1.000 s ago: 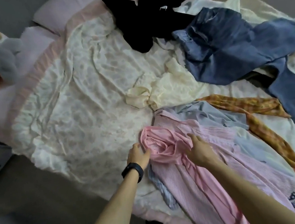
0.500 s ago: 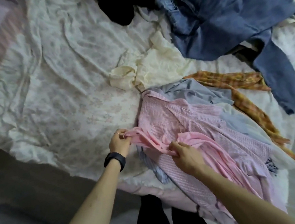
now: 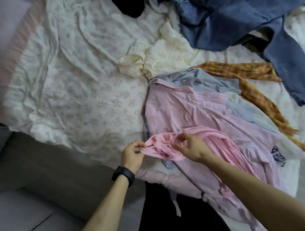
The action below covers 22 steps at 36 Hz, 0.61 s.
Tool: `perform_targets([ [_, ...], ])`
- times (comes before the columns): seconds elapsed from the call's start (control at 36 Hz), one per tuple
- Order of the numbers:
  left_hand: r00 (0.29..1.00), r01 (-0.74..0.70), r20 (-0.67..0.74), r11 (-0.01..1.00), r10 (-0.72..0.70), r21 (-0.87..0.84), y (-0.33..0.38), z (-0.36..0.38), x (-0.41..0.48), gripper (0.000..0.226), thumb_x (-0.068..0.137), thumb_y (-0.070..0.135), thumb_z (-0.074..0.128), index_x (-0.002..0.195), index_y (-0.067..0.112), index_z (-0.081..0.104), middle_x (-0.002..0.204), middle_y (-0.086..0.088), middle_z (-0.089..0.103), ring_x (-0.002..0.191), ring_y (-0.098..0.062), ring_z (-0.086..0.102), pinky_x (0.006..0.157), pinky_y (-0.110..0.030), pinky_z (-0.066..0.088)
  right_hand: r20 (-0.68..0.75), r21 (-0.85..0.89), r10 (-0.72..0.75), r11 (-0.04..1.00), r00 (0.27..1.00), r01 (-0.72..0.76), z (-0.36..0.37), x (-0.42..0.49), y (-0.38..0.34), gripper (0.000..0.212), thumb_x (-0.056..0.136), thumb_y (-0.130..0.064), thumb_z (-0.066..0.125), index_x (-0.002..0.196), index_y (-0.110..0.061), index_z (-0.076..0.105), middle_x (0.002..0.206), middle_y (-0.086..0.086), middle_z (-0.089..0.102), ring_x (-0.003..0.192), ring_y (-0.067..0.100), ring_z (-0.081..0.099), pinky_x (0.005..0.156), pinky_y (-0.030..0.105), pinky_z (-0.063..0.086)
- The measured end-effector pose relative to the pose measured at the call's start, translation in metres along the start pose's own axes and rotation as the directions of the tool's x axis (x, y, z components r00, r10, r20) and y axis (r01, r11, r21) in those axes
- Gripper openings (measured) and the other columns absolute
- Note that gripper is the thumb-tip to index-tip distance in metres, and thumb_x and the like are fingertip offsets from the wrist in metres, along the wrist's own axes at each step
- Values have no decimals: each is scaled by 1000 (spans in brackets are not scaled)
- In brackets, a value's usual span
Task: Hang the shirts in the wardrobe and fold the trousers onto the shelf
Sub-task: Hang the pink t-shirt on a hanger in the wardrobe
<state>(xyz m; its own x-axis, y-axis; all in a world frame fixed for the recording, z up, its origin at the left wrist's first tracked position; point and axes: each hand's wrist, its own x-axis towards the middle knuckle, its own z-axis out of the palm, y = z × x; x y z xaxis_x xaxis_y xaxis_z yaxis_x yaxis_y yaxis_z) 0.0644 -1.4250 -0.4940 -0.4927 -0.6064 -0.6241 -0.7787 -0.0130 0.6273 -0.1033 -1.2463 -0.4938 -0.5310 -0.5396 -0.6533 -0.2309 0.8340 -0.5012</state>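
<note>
Low in the frame's centre, left hand (image 3: 131, 156) pinching the pink garment's (image 3: 163, 147) bunched edge, right hand (image 3: 188, 147) gripping its folds, blue jeans (image 3: 240, 10) upper right, floral bedspread (image 3: 70, 71) beneath.

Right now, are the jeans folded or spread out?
Spread out, unfolded: the jeans lie crumpled across the bed, one leg stretched toward its right edge.

Two hands show: left hand (image 3: 131, 156), right hand (image 3: 190, 148). One pair of blue jeans (image 3: 231, 11) lies upper right. One each: pink top (image 3: 213, 137), striped shirt (image 3: 175, 109), pale blue shirt (image 3: 200, 79), cream garment (image 3: 167, 56), plaid garment (image 3: 247, 68), black garment (image 3: 127, 0).
</note>
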Motion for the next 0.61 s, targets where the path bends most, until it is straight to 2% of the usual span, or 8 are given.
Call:
perform_targets([
  [0.11,1000,-16,-8,1000,16,-1,9,-7,-13,31,81,4,72,70,32,65,88,-3,72,74,-6,65,66,-11,45,243,154,25,986,970,-64,7,23,-36,86,69,-81,65,134,-25,57,125,-3,67,104,18,67,98,44,53],
  [0.17,998,-55,-39,998,55,20,14,-12,-17,31,81,6,74,69,33,65,92,-2,71,75,-7,66,66,-10,43,297,86,-13,996,955,-13,16,26,-48,63,77,-67,71,120,-22,65,112,1,72,94,18,67,93,42,54],
  [0.22,995,-68,-65,997,71,36,19,-21,-20,32,81,5,72,71,35,64,93,-1,68,73,-9,64,65,-12,43,242,-43,-88,994,966,101,17,21,-58,28,90,-48,68,90,-19,68,91,4,70,84,20,61,79,34,49],
  [0.28,997,-44,-59,998,47,40,25,-31,-23,31,83,5,67,73,34,63,86,1,67,71,-19,65,65,-23,46,157,-32,-126,991,980,133,9,16,-61,30,92,-38,68,73,-16,59,76,3,61,75,21,54,66,32,38],
  [0.33,997,-30,-69,1000,30,5,33,-42,-28,30,88,9,63,75,35,63,77,3,66,66,-25,69,60,-26,48,70,105,-108,989,992,100,-10,8,-61,30,91,-33,70,73,-11,59,69,0,59,67,18,52,64,33,38],
  [0.42,994,-41,-104,998,37,-38,51,-60,-38,17,97,26,58,90,40,63,77,4,65,53,-16,67,57,-27,51,-78,318,-63,944,995,84,-56,-9,-65,38,91,-36,69,67,-10,54,57,-2,58,55,13,53,61,32,43],
  [0.56,990,-104,-115,962,78,-250,111,-88,-52,20,102,15,50,110,24,65,85,-6,69,60,-18,68,59,-30,46,-353,580,-101,756,930,302,-160,-36,-94,25,94,-22,67,74,-11,58,53,-6,50,48,8,46,56,28,40],
  [0.61,983,-155,-146,930,111,-334,144,-100,-62,21,101,11,49,111,20,65,92,-6,71,67,-14,70,64,-29,47,-435,599,-143,692,889,404,-199,-47,-110,26,90,-27,70,72,-15,56,54,-8,49,53,10,45,59,30,39],
])
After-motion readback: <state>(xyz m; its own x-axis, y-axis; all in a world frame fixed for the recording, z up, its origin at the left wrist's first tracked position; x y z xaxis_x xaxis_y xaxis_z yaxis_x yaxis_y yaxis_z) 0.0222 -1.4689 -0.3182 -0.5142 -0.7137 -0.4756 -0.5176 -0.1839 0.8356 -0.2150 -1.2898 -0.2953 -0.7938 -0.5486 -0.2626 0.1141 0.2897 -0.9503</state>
